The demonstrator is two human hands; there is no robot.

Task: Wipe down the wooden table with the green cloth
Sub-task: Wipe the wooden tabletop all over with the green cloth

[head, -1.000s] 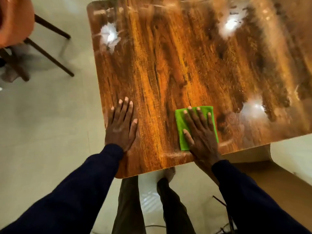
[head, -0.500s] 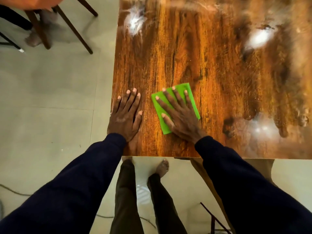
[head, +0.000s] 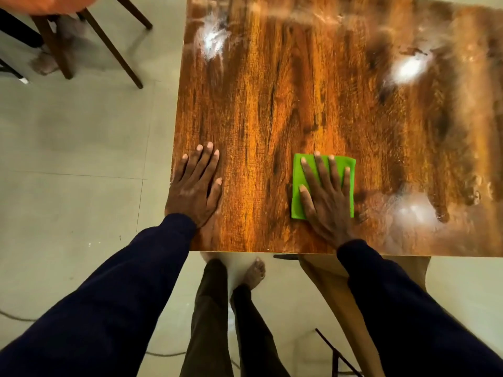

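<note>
The right hand [head: 325,195] lies flat with fingers spread, pressing the cloth [head: 298,197] onto the worktop [head: 299,91] near its near edge. The left hand [head: 194,190] rests flat, fingers straight, at the near left corner. The cloth is bright green, folded rectangular; the worktop is glossy, dark-grained wood.

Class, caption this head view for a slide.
Right hand presses green cloth on wooden table; left hand rests flat nearby.
</note>
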